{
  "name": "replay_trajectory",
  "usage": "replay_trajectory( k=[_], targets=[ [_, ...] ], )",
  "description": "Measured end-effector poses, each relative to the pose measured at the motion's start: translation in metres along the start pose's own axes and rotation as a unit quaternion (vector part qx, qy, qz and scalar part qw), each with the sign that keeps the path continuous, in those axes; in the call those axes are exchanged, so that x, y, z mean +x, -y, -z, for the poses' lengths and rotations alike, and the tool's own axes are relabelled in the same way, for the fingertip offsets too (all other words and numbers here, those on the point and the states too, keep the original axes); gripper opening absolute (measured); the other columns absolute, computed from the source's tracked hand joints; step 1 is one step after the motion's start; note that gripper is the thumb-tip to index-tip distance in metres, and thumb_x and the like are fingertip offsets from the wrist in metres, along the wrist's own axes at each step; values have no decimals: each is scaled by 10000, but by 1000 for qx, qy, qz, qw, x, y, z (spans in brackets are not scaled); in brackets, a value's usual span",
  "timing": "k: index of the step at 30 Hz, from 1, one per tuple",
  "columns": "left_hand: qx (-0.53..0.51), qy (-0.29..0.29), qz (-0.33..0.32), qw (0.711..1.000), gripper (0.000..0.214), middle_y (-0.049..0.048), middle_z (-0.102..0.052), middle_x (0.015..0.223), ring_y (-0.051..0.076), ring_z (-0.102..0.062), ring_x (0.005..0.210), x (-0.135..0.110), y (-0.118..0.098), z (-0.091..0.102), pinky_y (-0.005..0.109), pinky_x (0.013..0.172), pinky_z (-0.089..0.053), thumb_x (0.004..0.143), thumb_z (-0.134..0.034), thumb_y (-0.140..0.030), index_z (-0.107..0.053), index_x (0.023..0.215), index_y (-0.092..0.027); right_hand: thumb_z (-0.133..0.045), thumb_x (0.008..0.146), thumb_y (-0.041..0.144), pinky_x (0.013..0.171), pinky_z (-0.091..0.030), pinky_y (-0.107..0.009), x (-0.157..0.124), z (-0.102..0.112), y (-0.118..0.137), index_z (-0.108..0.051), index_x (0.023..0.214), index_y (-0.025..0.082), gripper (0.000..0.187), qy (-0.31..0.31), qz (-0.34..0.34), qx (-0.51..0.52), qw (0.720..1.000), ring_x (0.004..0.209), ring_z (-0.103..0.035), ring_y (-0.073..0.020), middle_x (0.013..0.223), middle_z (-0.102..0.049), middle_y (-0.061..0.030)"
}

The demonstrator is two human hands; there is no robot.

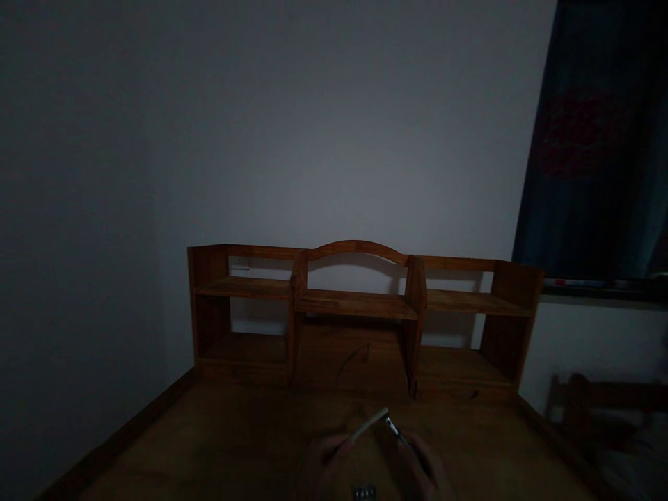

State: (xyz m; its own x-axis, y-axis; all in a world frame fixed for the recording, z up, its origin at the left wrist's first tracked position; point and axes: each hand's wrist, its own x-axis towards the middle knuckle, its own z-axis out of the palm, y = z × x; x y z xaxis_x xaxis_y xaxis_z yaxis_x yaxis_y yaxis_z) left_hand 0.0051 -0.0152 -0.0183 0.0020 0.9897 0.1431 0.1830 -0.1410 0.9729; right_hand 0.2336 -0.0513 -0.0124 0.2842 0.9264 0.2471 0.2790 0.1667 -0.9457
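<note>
Low in the head view, my left hand [334,449] is closed around the lower end of a pale, slim stick-like piece [369,423] that slants up to the right. Across from it, my right hand [425,463] grips a thin dark tool with a bright metal front part [395,426]. The tool's tip meets or nearly meets the dark far end of the pale piece; in the dim light I cannot tell which. Both hands are over the wooden desk [234,431]. Below them, at the frame's bottom edge, a small dark object with several light marks [364,492] is partly cut off.
A wooden shelf unit [358,306] with several compartments stands along the desk's back, against a pale wall [339,139]. A dark curtain [595,139] hangs at the right above a sill [605,289]. Dim wooden furniture, perhaps a chair [600,396], is at the lower right.
</note>
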Motion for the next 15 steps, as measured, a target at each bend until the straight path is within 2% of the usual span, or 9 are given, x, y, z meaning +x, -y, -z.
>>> replay_trajectory(
  k=[4,6,9,12,15],
  targets=[
    [-6,33,-11,999,558,80,-676,1027,301,-599,1030,-1,-4,2,354,930,-464,723,-580,-640,-747,993,-181,-611,708,711,996,-411,-432,1,5,6,-704,1065,180,646,20,-9,11,1000,1131,-527,-346,1165,-612,-117],
    [-9,56,-21,998,546,78,-674,1041,284,-605,1023,0,-7,4,341,921,-467,765,-559,-618,-736,1021,-169,-631,701,698,1002,-403,-438,2,6,8,-705,1061,169,645,49,1,18,999,1132,-522,-353,1154,-618,-117],
    [-8,93,-40,995,528,78,-676,1035,267,-616,997,0,-10,5,325,886,-476,814,-532,-586,-728,1022,-142,-578,796,644,1049,-341,-438,4,8,7,-673,1122,161,591,88,27,15,996,1171,-492,-330,1203,-593,-107],
    [-18,85,-39,995,509,63,-672,1052,255,-612,1007,-1,-11,5,311,881,-475,838,-517,-570,-720,1042,-150,-529,863,595,1055,-331,-399,4,8,6,-636,1178,160,548,106,39,12,994,1189,-479,-298,1243,-568,-98],
    [-9,77,-33,996,490,60,-670,1060,244,-610,1007,-1,-7,5,302,893,-469,838,-529,-556,-717,1055,-159,-523,874,582,1045,-337,-381,5,8,5,-638,1173,150,537,108,42,10,993,1179,-485,-295,1241,-568,-106]
  ],
)
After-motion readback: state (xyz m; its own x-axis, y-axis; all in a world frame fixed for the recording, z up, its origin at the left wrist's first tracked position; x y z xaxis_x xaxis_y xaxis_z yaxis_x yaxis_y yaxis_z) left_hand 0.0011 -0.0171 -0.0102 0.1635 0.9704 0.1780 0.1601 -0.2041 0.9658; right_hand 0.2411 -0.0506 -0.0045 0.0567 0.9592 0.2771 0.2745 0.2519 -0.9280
